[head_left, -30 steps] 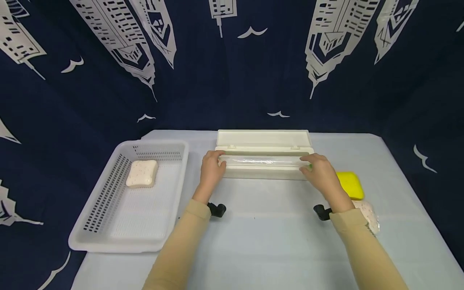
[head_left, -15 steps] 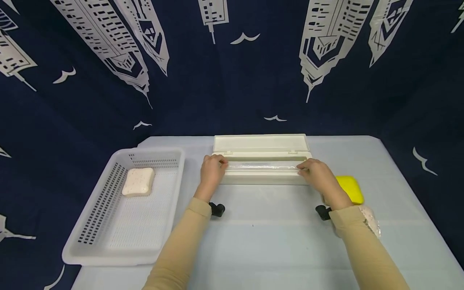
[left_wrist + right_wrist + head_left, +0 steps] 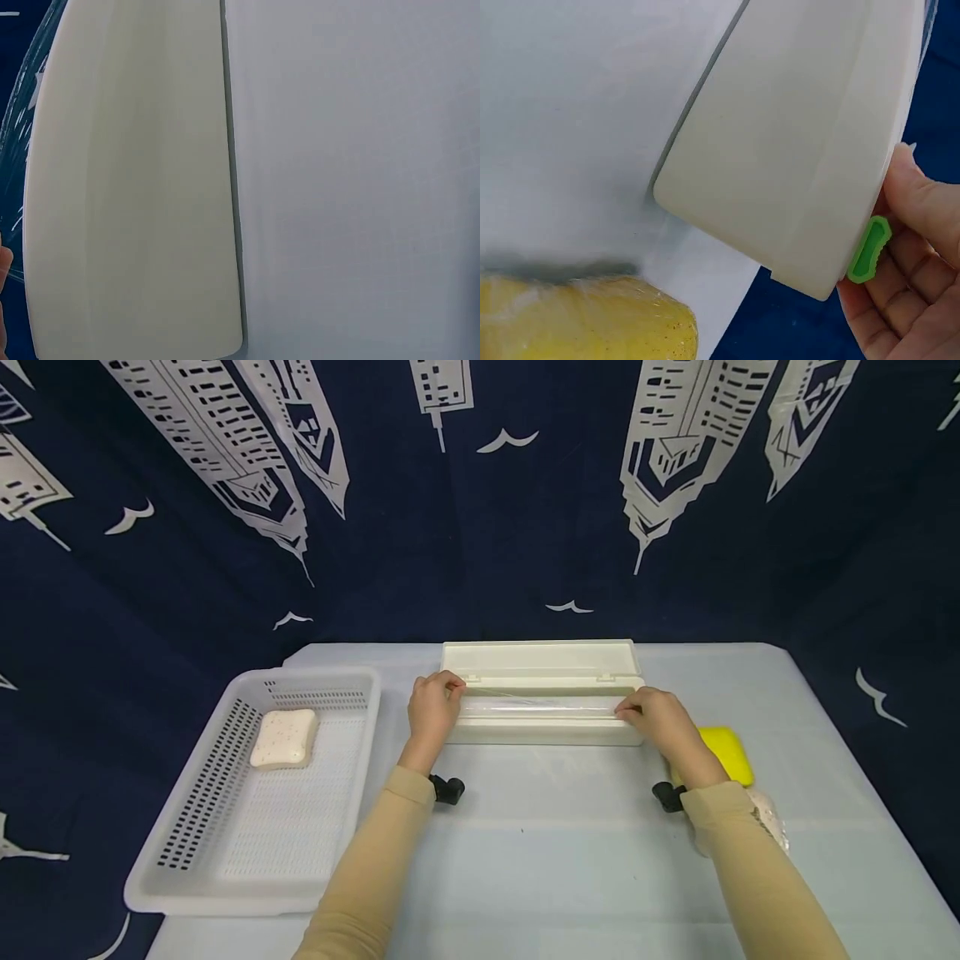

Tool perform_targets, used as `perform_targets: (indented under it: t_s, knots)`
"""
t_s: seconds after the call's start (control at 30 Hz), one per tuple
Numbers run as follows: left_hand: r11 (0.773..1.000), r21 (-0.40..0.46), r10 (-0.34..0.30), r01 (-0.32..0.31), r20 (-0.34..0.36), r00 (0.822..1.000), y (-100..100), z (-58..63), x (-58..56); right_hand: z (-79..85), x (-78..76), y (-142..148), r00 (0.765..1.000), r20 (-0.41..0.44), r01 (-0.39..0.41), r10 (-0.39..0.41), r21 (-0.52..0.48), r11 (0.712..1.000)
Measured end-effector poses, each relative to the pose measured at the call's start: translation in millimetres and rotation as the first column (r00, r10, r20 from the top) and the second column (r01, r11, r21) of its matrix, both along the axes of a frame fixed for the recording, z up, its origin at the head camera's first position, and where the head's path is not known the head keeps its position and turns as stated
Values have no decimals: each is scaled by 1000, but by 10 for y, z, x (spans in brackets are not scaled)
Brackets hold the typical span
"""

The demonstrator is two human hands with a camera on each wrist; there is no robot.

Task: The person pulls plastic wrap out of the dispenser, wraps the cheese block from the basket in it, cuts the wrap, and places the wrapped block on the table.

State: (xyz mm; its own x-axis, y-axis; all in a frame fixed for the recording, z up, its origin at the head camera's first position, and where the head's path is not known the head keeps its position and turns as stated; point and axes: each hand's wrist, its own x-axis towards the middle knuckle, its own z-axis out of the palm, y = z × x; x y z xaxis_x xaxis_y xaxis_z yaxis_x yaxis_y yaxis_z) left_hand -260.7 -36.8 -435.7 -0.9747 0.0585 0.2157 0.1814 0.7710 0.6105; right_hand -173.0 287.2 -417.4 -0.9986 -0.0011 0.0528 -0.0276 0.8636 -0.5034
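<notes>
A cream cling film dispenser [image 3: 543, 732] lies at the back of the table with its lid [image 3: 540, 658] raised. Clear cling film [image 3: 536, 704] stretches across its opening. At the left end my left hand [image 3: 433, 710] pinches the film's edge between thumb and fingertips, slightly above the box. My right hand [image 3: 662, 720] pinches the film at the other end, its thumb close to the box edge in the right wrist view. A green slide cutter [image 3: 870, 250] shows there, in front of the curled fingers. The left wrist view catches only fingertips [image 3: 4, 266] beside the film.
On the left stands a white perforated basket [image 3: 255, 893] holding a pale speckled block [image 3: 285, 738]. Beyond my right hand lie a yellow block [image 3: 726, 756] and a film-wrapped pale block [image 3: 768, 822], the latter partly behind the sleeve. A dark printed curtain [image 3: 465, 543] hangs behind the table.
Both hands have closed from spread thumb and fingers to a pinch on the film. The left hand has risen a little, lifting the film's left end. The head view has tilted slightly upward.
</notes>
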Motion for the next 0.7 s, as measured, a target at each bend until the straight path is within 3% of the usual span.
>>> perform_targets:
  t_s: [0.2, 0.37, 0.47, 0.6, 0.7]
  knots:
    - [1000, 16, 2, -2, -15, 1000, -23, -10, -10, -28, -59, -42, 999, -40, -30, 34, 98, 995]
    - [1000, 21, 4, -4, -15, 1000, -37, -7, -10, -25, -81, -42, 999, -36, -18, 20, 60, 998]
    - [1000, 14, 5, -5, -18, 1000, -46, -1, -7, -10, -91, -13, 998, -40, -53, 55, 64, 997]
    - [1000, -16, -16, 15, -24, 1000, -63, 12, -1, 23, -94, 8, 984, -81, -142, 160, 192, 971]
    - [999, -36, -39, 37, -43, 998, -83, 20, -3, 30, -88, -17, 968, -153, -149, 200, 295, 944]
